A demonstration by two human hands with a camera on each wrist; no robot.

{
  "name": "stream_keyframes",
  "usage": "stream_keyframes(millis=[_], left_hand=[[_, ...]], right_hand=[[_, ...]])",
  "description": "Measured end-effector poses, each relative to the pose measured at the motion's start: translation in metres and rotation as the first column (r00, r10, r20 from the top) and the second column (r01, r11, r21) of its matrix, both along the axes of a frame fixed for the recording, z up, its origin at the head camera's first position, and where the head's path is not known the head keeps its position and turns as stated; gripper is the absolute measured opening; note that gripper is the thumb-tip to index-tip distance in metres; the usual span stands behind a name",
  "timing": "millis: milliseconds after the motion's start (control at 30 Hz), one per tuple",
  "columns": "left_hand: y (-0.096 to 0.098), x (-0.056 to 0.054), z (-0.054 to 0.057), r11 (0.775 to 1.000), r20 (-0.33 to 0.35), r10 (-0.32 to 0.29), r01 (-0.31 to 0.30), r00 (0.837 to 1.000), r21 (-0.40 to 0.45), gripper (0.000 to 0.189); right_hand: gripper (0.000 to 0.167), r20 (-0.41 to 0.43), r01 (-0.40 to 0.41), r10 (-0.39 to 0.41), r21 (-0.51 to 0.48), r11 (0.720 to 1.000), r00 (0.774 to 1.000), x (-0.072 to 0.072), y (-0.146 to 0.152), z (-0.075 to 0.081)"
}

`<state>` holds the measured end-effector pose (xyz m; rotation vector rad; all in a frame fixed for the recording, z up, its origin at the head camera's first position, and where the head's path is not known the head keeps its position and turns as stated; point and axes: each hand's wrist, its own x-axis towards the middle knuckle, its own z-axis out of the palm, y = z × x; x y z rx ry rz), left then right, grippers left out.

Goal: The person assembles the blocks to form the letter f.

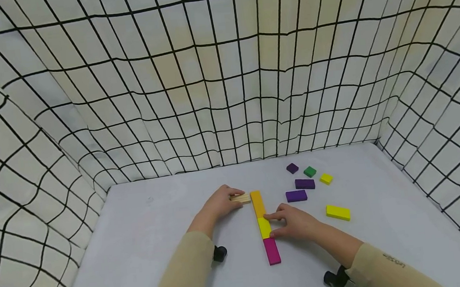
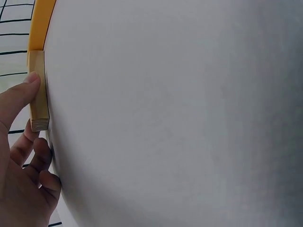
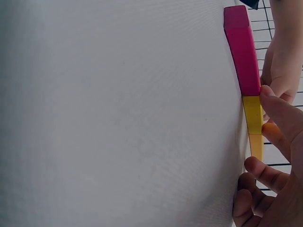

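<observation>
My left hand point(image 1: 220, 203) pinches a plain wooden block point(image 1: 241, 198) between thumb and fingers. One end of that block point(image 2: 38, 90) meets or nearly meets the orange block point(image 1: 257, 203). Orange, yellow point(image 1: 264, 229) and magenta point(image 1: 272, 251) blocks lie end to end in a row on the white surface. From the right side of the row, my right hand point(image 1: 297, 221) touches the yellow block with index finger and thumb extended. In the right wrist view the thumb lies by the joint between the magenta block point(image 3: 244, 59) and the yellow block point(image 3: 253, 113).
Right of the row lie two purple blocks point(image 1: 296, 196) and a longer yellow block point(image 1: 338, 212). Farther back are a small dark purple piece point(image 1: 292, 168), a green piece point(image 1: 309, 171) and a small yellow piece point(image 1: 327, 179). Black netting point(image 1: 224, 84) stands round the white table point(image 1: 149, 257).
</observation>
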<state>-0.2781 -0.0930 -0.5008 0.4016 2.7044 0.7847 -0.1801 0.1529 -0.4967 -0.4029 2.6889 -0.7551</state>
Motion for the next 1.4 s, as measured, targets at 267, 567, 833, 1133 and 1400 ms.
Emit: stream_keyframes(millis=[267,567,833,1133,1400], left_hand=[[0.0009,0.0039,0.0053,1.0,-0.001,0.012,-0.012,1.0,0.019,0.038],[0.0009,0.0017,0.0006,1.0,-0.002,-0.002,0.002,1.0,0.004,0.04],[0.0016,0.003,0.0029,1.0,0.009,0.0,0.0,1.0,-0.005,0.043],[0.0003,0.004,0.0015,0.997,0.006,0.013,-0.014,1.0,0.07,0.034],[-0.0001,0.0042,0.0034,0.996,0.015,0.006,-0.007,1.0,0.094,0.031]], right_hand=[[0.056,0.011,0.003,-0.003,-0.002,1.0,1.0,-0.0013,-0.0008,-0.0005],[0.056,0.023,-0.002,0.002,-0.004,1.0,1.0,-0.0016,-0.0003,-0.0009],[0.056,0.02,0.002,-0.002,0.01,1.0,1.0,-0.0022,-0.0012,-0.0014],[0.056,0.008,0.002,-0.003,0.013,1.0,1.0,-0.0023,-0.0012,-0.0031],[0.056,0.014,0.013,-0.014,0.015,1.0,1.0,-0.001,-0.0016,-0.0012]])
